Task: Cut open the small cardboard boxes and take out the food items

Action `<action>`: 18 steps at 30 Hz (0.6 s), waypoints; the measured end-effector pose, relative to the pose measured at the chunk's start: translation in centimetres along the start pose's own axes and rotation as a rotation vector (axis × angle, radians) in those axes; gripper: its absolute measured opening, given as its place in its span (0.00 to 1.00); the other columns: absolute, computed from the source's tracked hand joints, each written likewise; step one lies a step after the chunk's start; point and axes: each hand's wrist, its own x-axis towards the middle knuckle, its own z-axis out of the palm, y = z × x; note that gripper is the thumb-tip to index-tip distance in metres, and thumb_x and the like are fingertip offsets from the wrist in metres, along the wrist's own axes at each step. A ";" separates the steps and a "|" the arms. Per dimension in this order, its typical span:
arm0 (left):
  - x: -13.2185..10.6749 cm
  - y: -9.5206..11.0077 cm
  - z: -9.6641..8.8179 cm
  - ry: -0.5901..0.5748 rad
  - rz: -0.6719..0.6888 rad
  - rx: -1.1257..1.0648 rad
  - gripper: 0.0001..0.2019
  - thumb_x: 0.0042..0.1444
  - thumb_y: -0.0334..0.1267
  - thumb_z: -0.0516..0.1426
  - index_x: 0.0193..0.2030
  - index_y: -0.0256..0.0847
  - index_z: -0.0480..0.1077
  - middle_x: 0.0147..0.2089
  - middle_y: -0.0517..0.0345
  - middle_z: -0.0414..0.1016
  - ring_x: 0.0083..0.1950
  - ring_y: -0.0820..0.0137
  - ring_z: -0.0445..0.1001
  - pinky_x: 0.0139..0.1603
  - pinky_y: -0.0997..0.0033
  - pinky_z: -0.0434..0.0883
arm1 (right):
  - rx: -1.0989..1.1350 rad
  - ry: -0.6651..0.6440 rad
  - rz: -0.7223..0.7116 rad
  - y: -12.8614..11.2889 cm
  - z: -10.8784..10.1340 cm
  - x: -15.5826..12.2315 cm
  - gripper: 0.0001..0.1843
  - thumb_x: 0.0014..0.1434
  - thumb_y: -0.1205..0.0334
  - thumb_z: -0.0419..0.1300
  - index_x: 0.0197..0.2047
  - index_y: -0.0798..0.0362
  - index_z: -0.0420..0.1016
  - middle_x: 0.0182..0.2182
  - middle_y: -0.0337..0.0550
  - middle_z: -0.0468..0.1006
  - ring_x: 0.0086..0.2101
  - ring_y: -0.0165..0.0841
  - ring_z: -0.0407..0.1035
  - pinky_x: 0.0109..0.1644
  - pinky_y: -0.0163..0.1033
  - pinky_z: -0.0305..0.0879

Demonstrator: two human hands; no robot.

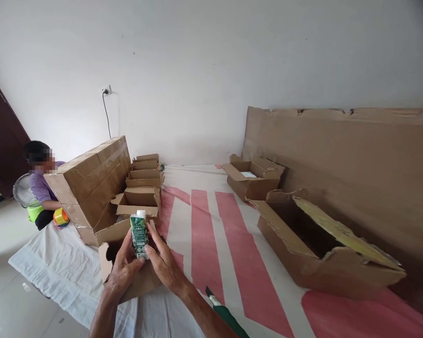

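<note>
A green drink carton [138,237] with a white screw cap stands upright between my two hands, its printed side facing me. My left hand [124,267] grips the carton's left side and lower edge. On the right side, the fingers and thumb of my right hand [163,260] close on it too. Both hands are above an open cardboard box [141,284], whose inside is mostly hidden behind them. A row of open cardboard boxes [141,199] stretches away beyond it.
Closed taped cartons [95,183] are stacked at left, with a person [44,183] behind them. Two open boxes [285,239] [246,185] stand at right before a large cardboard sheet [338,155]. A green-handled tool [220,307] lies on the red-and-white cloth [206,234].
</note>
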 end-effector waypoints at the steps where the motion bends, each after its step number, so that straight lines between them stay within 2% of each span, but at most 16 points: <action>1: 0.0 0.0 0.0 0.000 -0.001 0.003 0.45 0.56 0.37 0.71 0.79 0.51 0.61 0.80 0.53 0.62 0.81 0.45 0.56 0.82 0.47 0.54 | 0.000 -0.002 0.000 0.0 0.0 0.0 0.37 0.71 0.59 0.55 0.81 0.42 0.56 0.78 0.37 0.57 0.78 0.40 0.45 0.83 0.56 0.41; 9: 0.1 0.1 0.1 -0.030 0.008 -0.003 0.46 0.56 0.38 0.71 0.80 0.51 0.59 0.80 0.52 0.63 0.81 0.46 0.57 0.82 0.48 0.55 | 0.001 -0.011 0.021 -0.3 -0.1 -0.1 0.38 0.71 0.59 0.54 0.81 0.43 0.55 0.79 0.38 0.56 0.78 0.40 0.45 0.83 0.55 0.41; 14: -0.1 0.1 0.3 -0.037 -0.007 -0.014 0.48 0.57 0.41 0.72 0.81 0.50 0.57 0.78 0.50 0.65 0.80 0.45 0.58 0.80 0.48 0.60 | 0.003 -0.001 0.017 -0.1 0.0 -0.2 0.37 0.71 0.58 0.54 0.81 0.43 0.56 0.78 0.39 0.58 0.77 0.41 0.48 0.82 0.56 0.45; 18: -0.2 0.1 0.2 -0.027 -0.006 -0.008 0.48 0.55 0.40 0.72 0.80 0.50 0.58 0.78 0.50 0.65 0.80 0.45 0.59 0.79 0.49 0.60 | -0.006 0.009 -0.005 0.2 0.1 -0.2 0.37 0.70 0.58 0.55 0.80 0.42 0.58 0.79 0.39 0.57 0.78 0.42 0.48 0.82 0.57 0.44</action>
